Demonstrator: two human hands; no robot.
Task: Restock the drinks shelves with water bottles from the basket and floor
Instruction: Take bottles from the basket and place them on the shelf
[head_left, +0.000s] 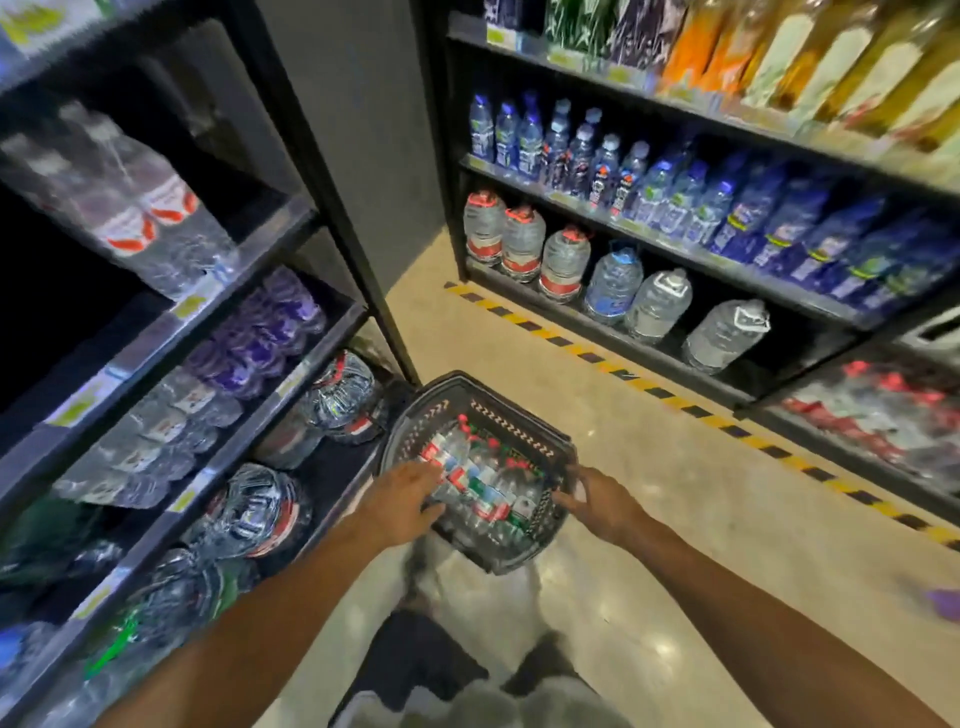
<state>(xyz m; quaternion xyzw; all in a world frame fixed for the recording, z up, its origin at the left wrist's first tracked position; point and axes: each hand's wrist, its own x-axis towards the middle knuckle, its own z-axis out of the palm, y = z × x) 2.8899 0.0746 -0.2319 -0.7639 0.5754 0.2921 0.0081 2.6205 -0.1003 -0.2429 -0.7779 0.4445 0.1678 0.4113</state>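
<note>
Polished beige floor (649, 519) with ceiling-light glare. Yellow-and-black hazard tape (675, 402) along base of black shelving unit (649, 260) at right. Second black shelving unit (249, 332) at left. Grey wall panel (358, 130) between both.

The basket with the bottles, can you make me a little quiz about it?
1. True or false: the basket stands on a shelf.
2. Which hand reaches onto the small water bottles inside it? A) left hand B) right hand
3. Fill in: the caps of the small bottles in the basket are ____.

Key
1. False: it stands on the floor.
2. A: the right hand is at the basket's right rim.
3. Red.
</note>
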